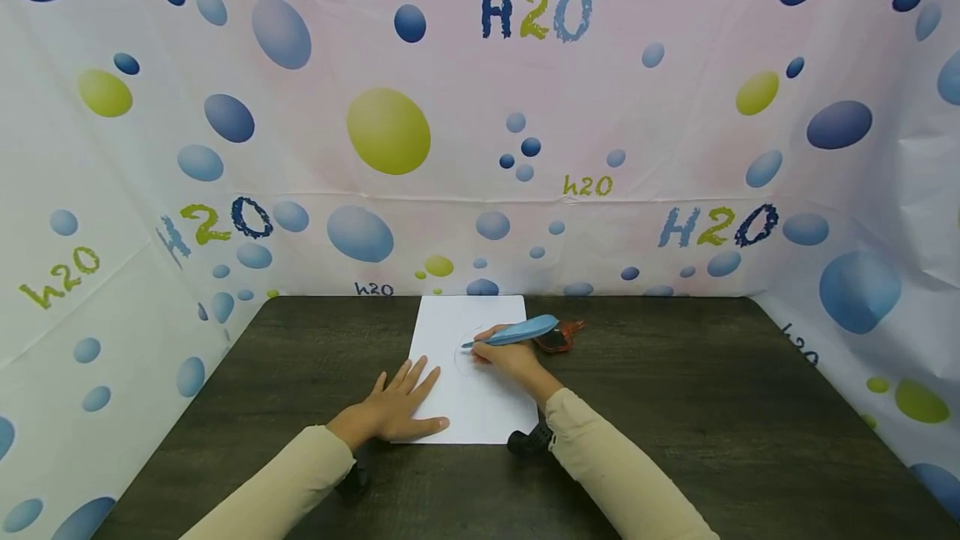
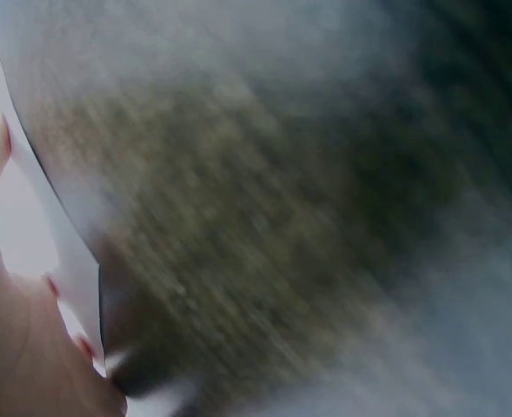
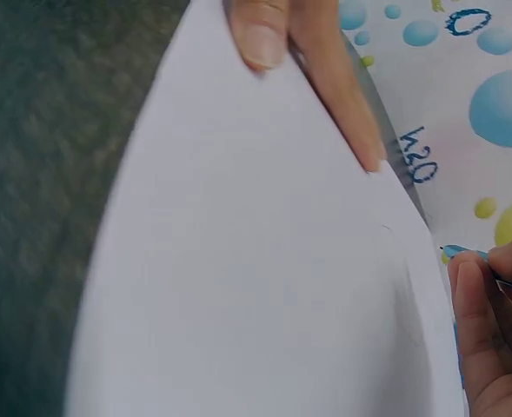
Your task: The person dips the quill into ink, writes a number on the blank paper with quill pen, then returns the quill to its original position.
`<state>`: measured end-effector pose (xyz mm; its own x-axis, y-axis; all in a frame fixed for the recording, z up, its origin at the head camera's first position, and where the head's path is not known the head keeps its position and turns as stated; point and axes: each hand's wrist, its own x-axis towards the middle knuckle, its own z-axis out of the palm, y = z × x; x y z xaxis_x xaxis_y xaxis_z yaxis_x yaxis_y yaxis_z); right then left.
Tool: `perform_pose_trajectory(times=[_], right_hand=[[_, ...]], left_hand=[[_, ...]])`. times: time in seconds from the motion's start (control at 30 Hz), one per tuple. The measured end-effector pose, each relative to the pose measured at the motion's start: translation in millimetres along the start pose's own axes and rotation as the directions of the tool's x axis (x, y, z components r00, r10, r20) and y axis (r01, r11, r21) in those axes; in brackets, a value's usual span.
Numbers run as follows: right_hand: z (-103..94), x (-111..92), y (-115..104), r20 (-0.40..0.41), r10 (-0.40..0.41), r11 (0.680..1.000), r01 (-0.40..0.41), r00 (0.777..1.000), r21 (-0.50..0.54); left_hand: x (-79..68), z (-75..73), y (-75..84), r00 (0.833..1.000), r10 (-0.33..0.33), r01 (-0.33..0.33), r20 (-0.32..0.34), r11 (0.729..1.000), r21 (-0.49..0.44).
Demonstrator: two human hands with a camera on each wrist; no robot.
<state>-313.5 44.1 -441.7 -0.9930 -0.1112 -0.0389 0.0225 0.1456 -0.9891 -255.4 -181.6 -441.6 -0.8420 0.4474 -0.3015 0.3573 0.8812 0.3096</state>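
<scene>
A sheet of white paper lies on the dark table, bearing a faint, thin curved line like part of a circle. My left hand rests on the sheet's lower left with the fingers spread. In my right hand I pinch a light blue feather-shaped pen, its tip at the left part of the drawn curve. The right wrist view shows the pen between thumb and fingers at the right edge. The left wrist view catches the paper's edge and part of my left hand.
An orange-brown object with a dark part lies on the table just right of the paper, partly behind the pen and right hand. The wooden-looking table ends at a backdrop printed with bubbles and H2O lettering.
</scene>
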Motion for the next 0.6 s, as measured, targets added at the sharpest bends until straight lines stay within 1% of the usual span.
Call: perform_pose_trajectory(times=[0.1,0.23,0.33,0.6], right_hand=[[-4.8,3,-3,-0.029,-0.008,0.999,0.009,1.0,0.04],[-13.3,7,-7,-0.056,-0.023,0.996,0.027,0.998,0.082],[-21.4,9,-9,-0.059,-0.036,0.996,0.041,0.998,0.082],[-48.9,13,-9,-0.069,-0.023,0.995,0.029,0.997,0.094]], left_hand=[[-0.1,-0.7,0.2,1.0,-0.016,0.015,0.017,1.0,0.02],[-1.2,-3.3,2.2,1.0,-0.023,0.023,0.017,1.0,0.013],[-2.6,-5.0,4.3,1.0,-0.021,0.021,0.003,1.0,-0.001],[-3.7,-4.9,5.9,1.0,-0.017,0.017,-0.005,1.0,0.006]])
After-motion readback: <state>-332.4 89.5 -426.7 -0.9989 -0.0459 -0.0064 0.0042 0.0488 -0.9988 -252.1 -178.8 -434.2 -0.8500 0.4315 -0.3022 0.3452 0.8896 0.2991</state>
